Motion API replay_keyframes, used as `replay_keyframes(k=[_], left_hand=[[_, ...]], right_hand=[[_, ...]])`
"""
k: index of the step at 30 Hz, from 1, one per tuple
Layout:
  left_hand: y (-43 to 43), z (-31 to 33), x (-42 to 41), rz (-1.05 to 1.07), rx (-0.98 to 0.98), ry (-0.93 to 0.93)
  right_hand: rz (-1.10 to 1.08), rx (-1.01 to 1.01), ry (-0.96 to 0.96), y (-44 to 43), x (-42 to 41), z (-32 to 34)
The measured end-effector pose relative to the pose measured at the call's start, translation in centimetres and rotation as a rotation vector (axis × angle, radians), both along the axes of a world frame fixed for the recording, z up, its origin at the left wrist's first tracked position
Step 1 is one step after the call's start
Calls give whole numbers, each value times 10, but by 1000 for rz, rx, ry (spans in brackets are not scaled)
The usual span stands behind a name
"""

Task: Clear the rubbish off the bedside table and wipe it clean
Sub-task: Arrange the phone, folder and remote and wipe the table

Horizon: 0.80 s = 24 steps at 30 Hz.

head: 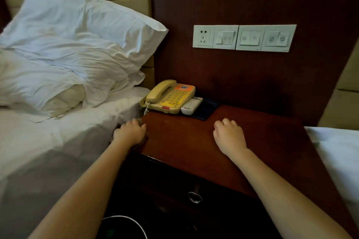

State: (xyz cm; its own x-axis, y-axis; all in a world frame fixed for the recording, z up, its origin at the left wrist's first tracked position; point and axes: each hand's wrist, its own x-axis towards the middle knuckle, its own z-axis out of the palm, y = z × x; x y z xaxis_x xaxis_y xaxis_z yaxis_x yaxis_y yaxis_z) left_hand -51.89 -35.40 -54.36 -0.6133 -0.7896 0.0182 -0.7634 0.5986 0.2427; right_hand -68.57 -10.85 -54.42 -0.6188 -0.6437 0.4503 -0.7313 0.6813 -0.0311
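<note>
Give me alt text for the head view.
Both hands rest, fingers curled, on the bedside table: the left hand at its edge by the bed, the right hand mid-top. A yellow telephone and white remote sit at the back.

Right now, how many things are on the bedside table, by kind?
Telephone: 1
Remote control: 1
Dark blue flat pad: 1
Total: 3

Both bare forearms are stretched forward, well apart. The left hand (130, 132) is held knuckles-up with fingers curled under; the right hand (229, 136) is curled likewise, with nothing seen held.
</note>
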Motion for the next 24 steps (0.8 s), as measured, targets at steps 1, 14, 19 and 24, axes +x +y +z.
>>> replay_keyframes(k=[1, 14, 19, 24], left_hand=[[0, 0, 5, 27, 8, 9], [38, -30, 51, 360, -9, 586], [54, -41, 47, 389, 380, 1020], [36, -56, 65, 398, 652, 1099]], right_hand=[[-3, -2, 0, 0, 0, 0], [-17, -16, -3, -2, 1, -1], [-7, -12, -7, 1, 5, 2], [-16, -15, -9, 3, 9, 3]])
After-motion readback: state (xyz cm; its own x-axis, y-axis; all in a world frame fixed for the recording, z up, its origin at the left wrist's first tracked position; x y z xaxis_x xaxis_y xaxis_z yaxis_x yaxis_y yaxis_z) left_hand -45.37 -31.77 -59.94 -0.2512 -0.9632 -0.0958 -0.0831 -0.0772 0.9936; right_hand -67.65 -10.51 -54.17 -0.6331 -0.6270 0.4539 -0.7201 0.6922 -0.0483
